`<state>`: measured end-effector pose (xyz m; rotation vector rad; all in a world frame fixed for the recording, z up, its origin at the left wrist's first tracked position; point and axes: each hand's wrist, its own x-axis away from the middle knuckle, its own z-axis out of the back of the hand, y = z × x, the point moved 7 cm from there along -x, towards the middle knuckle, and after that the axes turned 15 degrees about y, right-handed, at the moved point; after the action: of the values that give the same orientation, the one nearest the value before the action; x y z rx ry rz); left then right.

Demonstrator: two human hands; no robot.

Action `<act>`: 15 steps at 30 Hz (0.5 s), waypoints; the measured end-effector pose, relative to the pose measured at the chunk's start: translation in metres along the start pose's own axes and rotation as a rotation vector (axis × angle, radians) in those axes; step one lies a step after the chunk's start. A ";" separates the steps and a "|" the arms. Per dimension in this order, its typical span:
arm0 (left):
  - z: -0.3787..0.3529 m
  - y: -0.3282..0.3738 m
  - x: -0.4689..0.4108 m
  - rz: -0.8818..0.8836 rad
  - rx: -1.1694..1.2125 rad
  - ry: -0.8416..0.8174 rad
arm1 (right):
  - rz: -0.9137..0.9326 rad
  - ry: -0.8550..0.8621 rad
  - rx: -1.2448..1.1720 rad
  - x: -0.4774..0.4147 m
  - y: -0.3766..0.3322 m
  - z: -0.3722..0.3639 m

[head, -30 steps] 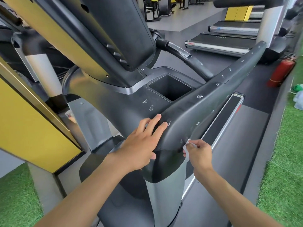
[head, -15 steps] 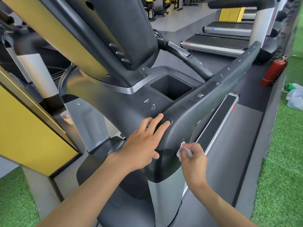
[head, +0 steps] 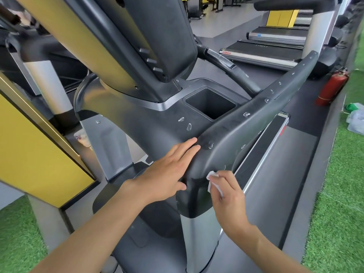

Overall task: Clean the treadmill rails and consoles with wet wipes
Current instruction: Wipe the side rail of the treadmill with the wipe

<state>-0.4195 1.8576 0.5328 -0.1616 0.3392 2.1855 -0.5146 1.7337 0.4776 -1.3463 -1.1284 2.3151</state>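
A black treadmill side rail (head: pixel 256 119) runs from the near corner up to the far right, dotted with small wet marks. The console back (head: pixel 157 32) rises above a square cup pocket (head: pixel 210 104). My left hand (head: pixel 167 172) rests flat, fingers straight, on the rail's near corner. My right hand (head: pixel 226 196) pinches a white wet wipe (head: pixel 213 183) and presses it against the rail's lower outer side, just above the silver upright (head: pixel 199 239).
The treadmill belt (head: pixel 275 194) lies to the right, edged by green turf (head: pixel 338 203). A red fire extinguisher (head: pixel 331 87) and plastic bags (head: pixel 354 117) sit at the far right. A yellow panel (head: pixel 35 154) stands on the left. More treadmills (head: pixel 266 50) are behind.
My right hand has slid the wipe down and leftward along the rail's outer side toward the near corner. My left hand has stayed resting on the corner.
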 end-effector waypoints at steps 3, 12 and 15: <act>0.001 0.000 0.000 0.008 0.020 0.001 | 0.039 -0.024 -0.015 0.000 0.000 -0.001; 0.001 -0.006 0.002 0.040 0.128 0.006 | 0.430 -0.154 0.268 0.003 -0.020 -0.012; -0.001 -0.008 0.004 0.033 0.153 0.009 | 0.513 -0.200 0.248 0.001 -0.035 -0.017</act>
<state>-0.4153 1.8645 0.5295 -0.0814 0.5158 2.1818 -0.5069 1.7665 0.4975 -1.4615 -0.5490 2.8852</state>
